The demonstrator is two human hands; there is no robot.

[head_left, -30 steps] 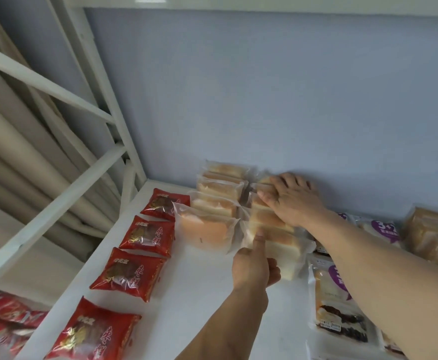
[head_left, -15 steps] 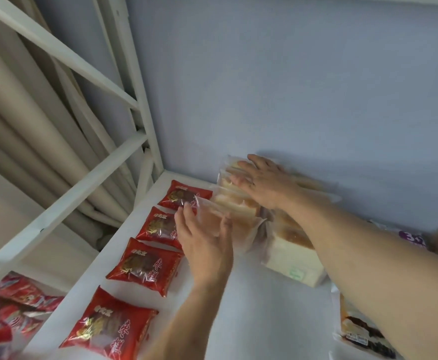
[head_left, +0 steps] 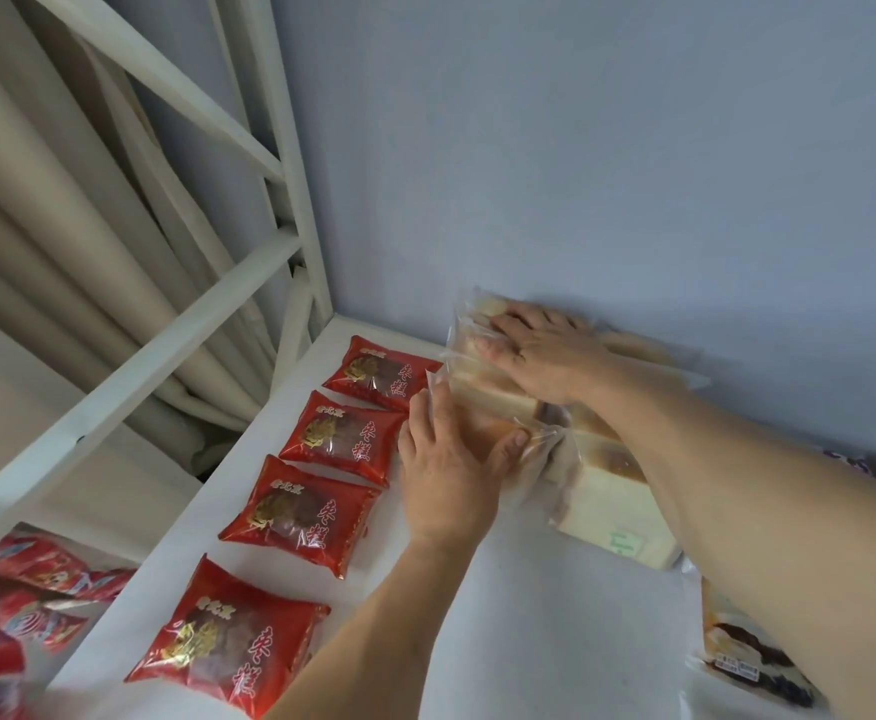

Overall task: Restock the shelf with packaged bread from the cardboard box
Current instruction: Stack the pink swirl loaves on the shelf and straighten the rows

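A pale blue-grey wall (head_left: 607, 148) fills the back of the view, and a white metal shelf frame (head_left: 269, 148) with slanted bars rises at the left in front of cream pleated curtains (head_left: 36, 226). Below lies the flat white shelf board (head_left: 503, 615). Along its left side runs a row of four glossy red foil snack packs with gold print (head_left: 301, 514), lying flat one behind the other. At the back of the board, against the wall, stand clear-plastic packs of pale sliced bread (head_left: 488, 392) in a row, and just beside them on the right a longer clear-wrapped white loaf with a small green label (head_left: 612, 517) lies on the board. The right hand (head_left: 545, 356) lies flat on top of the rear packs, fingers straight and slightly spread. The left hand (head_left: 446, 470) presses the front pack's wrapper, fingers together on its left face and thumb out on its near face. At the lower right edge sits a clear pack with dark filling (head_left: 753, 662). More red wrappers (head_left: 20, 589) lie blurred at lower left.
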